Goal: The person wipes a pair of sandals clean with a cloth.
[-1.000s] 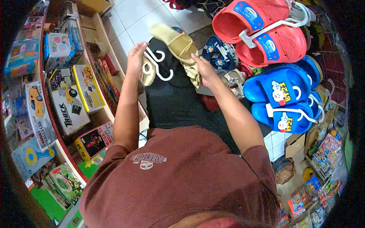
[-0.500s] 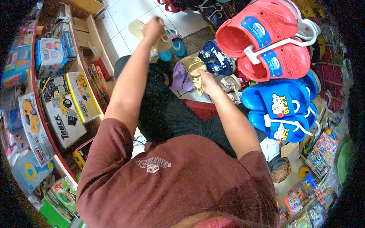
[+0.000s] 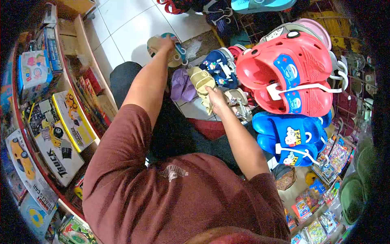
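Note:
My left hand (image 3: 164, 44) reaches far out over the tiled floor, its fingers closed on a pair of beige sandals (image 3: 153, 43). Teal sandals (image 3: 180, 52) with a white hanger overlap them in this view. Closer in, my right hand (image 3: 216, 101) grips an olive-beige sandal (image 3: 200, 79), thumb on top and the other fingers partly hidden. Purple clogs (image 3: 183, 84) lie left of it. Dark blue clogs (image 3: 219, 67) with white hangers are just beyond, and pale sandals (image 3: 237, 99) sit to the right of my right wrist.
Large red clogs (image 3: 300, 75) hang at the right, above blue BT21 slippers (image 3: 288, 136). Shelves with boxed toys, among them a truck box (image 3: 57, 140), line the left side. A dark mat (image 3: 199, 46) lies ahead. Small packaged goods (image 3: 321, 211) fill the lower right.
My left hand has brought the beige sandals down and slightly right, over the teal pair. My right hand keeps its grip on the olive-beige sandal. The view has shifted a little.

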Demonstrator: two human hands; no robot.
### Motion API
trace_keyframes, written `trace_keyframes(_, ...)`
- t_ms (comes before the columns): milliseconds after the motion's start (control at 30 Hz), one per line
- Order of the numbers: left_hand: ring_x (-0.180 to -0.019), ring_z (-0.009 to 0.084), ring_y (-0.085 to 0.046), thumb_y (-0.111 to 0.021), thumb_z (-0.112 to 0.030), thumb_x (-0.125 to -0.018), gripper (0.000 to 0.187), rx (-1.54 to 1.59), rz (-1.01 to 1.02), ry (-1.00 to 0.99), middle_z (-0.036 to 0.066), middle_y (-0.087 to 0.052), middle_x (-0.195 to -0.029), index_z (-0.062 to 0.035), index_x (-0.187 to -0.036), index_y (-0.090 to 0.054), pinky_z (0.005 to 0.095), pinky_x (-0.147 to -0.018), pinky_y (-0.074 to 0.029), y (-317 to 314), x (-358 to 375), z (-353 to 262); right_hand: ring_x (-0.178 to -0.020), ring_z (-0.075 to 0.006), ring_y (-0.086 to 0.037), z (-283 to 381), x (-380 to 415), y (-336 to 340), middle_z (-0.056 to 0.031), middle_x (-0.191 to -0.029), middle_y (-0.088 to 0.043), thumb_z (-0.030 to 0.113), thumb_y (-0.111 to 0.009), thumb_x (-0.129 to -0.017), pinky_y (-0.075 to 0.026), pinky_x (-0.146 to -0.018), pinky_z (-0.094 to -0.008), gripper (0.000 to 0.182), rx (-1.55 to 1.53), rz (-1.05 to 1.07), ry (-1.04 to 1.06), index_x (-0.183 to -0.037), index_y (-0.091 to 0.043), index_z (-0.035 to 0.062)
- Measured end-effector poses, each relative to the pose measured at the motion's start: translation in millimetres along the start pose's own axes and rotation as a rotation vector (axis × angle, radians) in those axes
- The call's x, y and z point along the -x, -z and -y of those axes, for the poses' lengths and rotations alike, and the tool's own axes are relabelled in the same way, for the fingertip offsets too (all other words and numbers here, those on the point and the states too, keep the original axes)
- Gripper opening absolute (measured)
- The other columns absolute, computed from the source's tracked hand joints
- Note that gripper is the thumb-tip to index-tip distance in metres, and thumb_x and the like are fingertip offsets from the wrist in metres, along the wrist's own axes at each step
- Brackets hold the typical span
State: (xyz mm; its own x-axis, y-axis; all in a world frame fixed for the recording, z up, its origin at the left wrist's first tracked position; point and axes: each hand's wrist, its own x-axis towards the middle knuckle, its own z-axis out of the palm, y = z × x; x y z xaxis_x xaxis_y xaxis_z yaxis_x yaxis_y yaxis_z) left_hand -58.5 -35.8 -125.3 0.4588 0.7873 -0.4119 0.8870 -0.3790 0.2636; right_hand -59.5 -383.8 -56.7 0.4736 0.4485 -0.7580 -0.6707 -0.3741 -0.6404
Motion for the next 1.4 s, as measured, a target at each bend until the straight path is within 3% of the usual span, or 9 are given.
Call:
trace_keyframes(167, -0.128, 0.0437, -0.053, -0.052, -0.038, -0.096, 0.038, 0.043, -0.065, 0.040, 0.020, -0.054, -0.139, -0.0224, -0.129, -0.064, 0.0604, -0.104, -0.040, -18, -39, 12, -0.095, -0.0189, -0.066, -1, 1, 5, -0.0108, -0.114, -0.068, 0.023, -0.057, -0.099, -0.055, -0.078, -0.0344, 0.040, 0.246, -0.026, -0.017, -0.131, -0.058, -0.0009)
trace_keyframes(367, -0.107, 0.0293, -0.068, -0.064, -0.047, -0.092, 0.056, 0.396, 0.287, -0.443, 0.019, -0.071, -0.118, -0.0006, -0.122, -0.069, 0.0383, -0.096, -0.050, 53, -14, -31, -0.096, -0.0181, -0.066, 22, 20, -8, -0.0126, -0.110, -0.071, 0.024, -0.062, -0.095, -0.051, -0.082, -0.0347, 0.039, 0.495, -0.030, 0.084, -0.120, -0.065, -0.0051)
trace_keyframes(500, -0.106, 0.0258, -0.067, -0.065, -0.053, -0.090, 0.060, 0.217, 0.508, -0.549, 0.014, -0.072, -0.118, -0.0008, -0.119, -0.070, 0.0374, -0.095, -0.050, 114, 68, -65, -0.089, -0.0159, -0.067, 27, 20, -7, -0.0128, -0.099, -0.074, 0.027, -0.065, -0.092, -0.051, -0.080, -0.0343, 0.032, 0.639, 0.054, 0.308, -0.103, -0.073, -0.0022)
trace_keyframes(567, -0.107, 0.0248, -0.066, -0.066, -0.056, -0.089, 0.062, 0.039, 0.679, -0.600, 0.013, -0.072, -0.117, -0.0010, -0.118, -0.070, 0.0370, -0.094, -0.051, 135, 116, -77, -0.106, -0.0340, -0.061, 63, 60, -12, -0.0240, -0.109, -0.063, 0.028, -0.076, -0.079, -0.047, -0.095, -0.0406, 0.029, 0.873, -0.041, 0.600, -0.096, -0.076, 0.0048)
trace_keyframes(667, -0.106, 0.0237, -0.065, -0.067, -0.062, -0.086, 0.068, 0.094, 0.804, -0.630, 0.012, -0.068, -0.121, -0.0078, -0.127, -0.066, 0.0380, -0.089, -0.053, 156, 167, -74, -0.104, -0.0289, -0.059, 99, 82, 7, -0.0180, -0.108, -0.059, 0.024, -0.072, -0.079, -0.047, -0.092, -0.0382, 0.026, 0.919, 0.317, 0.871, -0.089, -0.071, 0.0007)
trace_keyframes(800, -0.107, 0.0246, -0.063, -0.068, -0.068, -0.082, 0.080, 0.175, 0.787, -0.569, 0.011, -0.066, -0.120, -0.0135, -0.139, -0.054, 0.0383, -0.084, -0.054, 171, 204, -54, -0.079, -0.0109, -0.060, 102, 78, 12, -0.0021, -0.087, -0.063, 0.015, -0.062, -0.079, -0.047, -0.074, -0.0253, 0.017, 0.143, 0.457, 0.385, -0.087, -0.069, 0.0013)
trace_keyframes(1033, -0.103, 0.0229, -0.063, -0.085, -0.048, -0.075, 0.072, 0.175, 0.718, -0.724, 0.009, -0.070, -0.108, -0.0080, -0.129, -0.060, 0.0354, -0.091, -0.049, 176, 218, -14, -0.076, -0.0171, -0.062, 97, 66, -3, -0.0056, -0.089, -0.065, 0.015, -0.058, -0.079, -0.052, -0.075, -0.0291, 0.022, -0.437, 0.413, 0.295, -0.098, -0.067, 0.0063)
trace_keyframes(1167, -0.098, 0.0186, -0.064, -0.086, -0.038, -0.076, 0.056, 0.126, 0.730, -0.599, 0.008, -0.073, -0.104, -0.0044, -0.117, -0.069, 0.0329, -0.091, -0.048, 197, 230, -22, -0.093, -0.0238, -0.068, 119, 97, -15, -0.0104, -0.106, -0.069, 0.043, -0.064, -0.089, -0.056, -0.080, -0.0394, 0.044, -0.696, 0.477, 0.201, -0.114, -0.065, 0.0065)
trace_keyframes(1400, -0.114, 0.0269, -0.064, -0.069, -0.016, -0.089, 0.063, 1.514, 0.730, -0.619, 0.023, -0.053, -0.142, -0.0057, -0.145, -0.043, 0.0479, -0.098, -0.053, 233, 237, 6, -0.073, -0.0199, -0.071, 111, 76, -10, -0.0093, -0.094, -0.074, 0.045, -0.056, -0.097, -0.059, -0.060, -0.0323, 0.041, -0.545, 0.623, 0.027, -0.114, -0.066, 0.0087)
